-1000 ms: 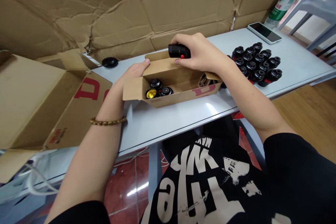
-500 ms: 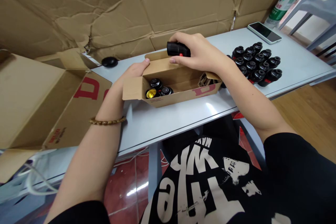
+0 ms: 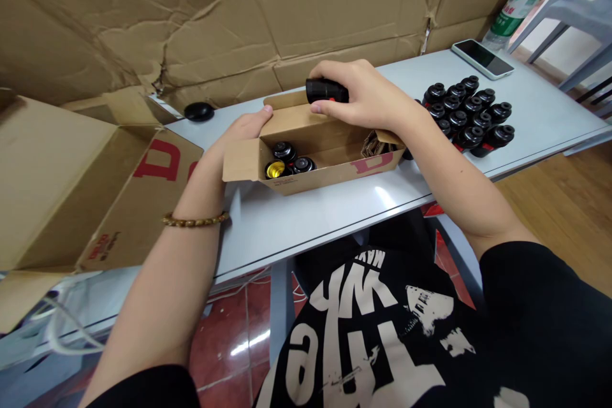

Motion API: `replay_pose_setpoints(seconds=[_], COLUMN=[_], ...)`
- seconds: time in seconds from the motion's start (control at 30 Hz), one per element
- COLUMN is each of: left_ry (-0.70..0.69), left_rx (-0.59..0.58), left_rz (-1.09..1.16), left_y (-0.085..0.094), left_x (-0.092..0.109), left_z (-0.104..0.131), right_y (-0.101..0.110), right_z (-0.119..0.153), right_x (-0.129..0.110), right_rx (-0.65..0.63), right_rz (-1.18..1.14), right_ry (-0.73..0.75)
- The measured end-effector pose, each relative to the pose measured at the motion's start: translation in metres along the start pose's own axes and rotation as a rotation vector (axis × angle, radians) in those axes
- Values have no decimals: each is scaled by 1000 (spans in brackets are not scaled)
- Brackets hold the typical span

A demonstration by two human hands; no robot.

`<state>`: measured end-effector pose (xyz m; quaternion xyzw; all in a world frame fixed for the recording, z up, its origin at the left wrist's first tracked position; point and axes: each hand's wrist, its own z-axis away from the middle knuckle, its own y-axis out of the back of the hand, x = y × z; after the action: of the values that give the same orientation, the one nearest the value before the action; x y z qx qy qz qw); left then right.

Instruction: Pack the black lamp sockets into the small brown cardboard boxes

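Observation:
My right hand [image 3: 356, 92] is closed round a black flashlight [image 3: 325, 90] with a spot of red on its side, held nearly level above the back of a narrow cardboard box [image 3: 329, 173]. At the box's back left corner, my left hand [image 3: 246, 129] grips the cardboard, thumb along the flap and the other fingers mostly hidden. Inside, at the left end, stand several black flashlights [image 3: 285, 152], one showing a shiny yellow hollow [image 3: 276, 169]. Folded cardboard [image 3: 376, 144] fills the right end. A cluster of similar black flashlights [image 3: 471, 116] stands on the table to the right.
A larger open carton [image 3: 143, 204] sits at the left, with a black computer mouse [image 3: 199, 111] behind. On the white table [image 3: 287, 229], a phone [image 3: 482, 58] and a plastic bottle [image 3: 511, 13] are at the far right. Tall cardboard [image 3: 229, 19] stands along the back.
The flashlight in my right hand has tipped slightly and shifted a touch right and down, with less of its red spot showing. My left hand and the box stay put.

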<state>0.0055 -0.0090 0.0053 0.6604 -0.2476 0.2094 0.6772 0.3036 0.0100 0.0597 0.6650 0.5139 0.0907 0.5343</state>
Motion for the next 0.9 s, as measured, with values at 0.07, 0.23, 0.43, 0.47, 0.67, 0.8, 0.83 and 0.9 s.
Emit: replay_pose_setpoints(seconds=[0.07,0.23,0.43,0.47,0.67,0.8,0.83,0.9], left_ry=[13,43,84,91,123,122,119,125], left_rx=[-1,-7,-33,-37,-27,-15,-14,-7], left_rz=[12,7,25,27,9,22,24,27], left_y=[1,2,3,3,3,2,2,1], left_x=[1,7,12,13,16,15,14,12], left_z=[1,4,7,7,7,5,4,4], right_y=[2,2,-1,-1,0,-1,-1,-2], right_z=[1,1,0,0,0,0,0,1], right_x=[-3,-4,1,2,0,1,1,0], right_rx=[-25,-40,2,7,-4,19,28,36], right_rz=[10,11,-31,-35,-16,-26,-26,-27], right_ry=[-8,-1,18,15,-25,-28,-24,-12])
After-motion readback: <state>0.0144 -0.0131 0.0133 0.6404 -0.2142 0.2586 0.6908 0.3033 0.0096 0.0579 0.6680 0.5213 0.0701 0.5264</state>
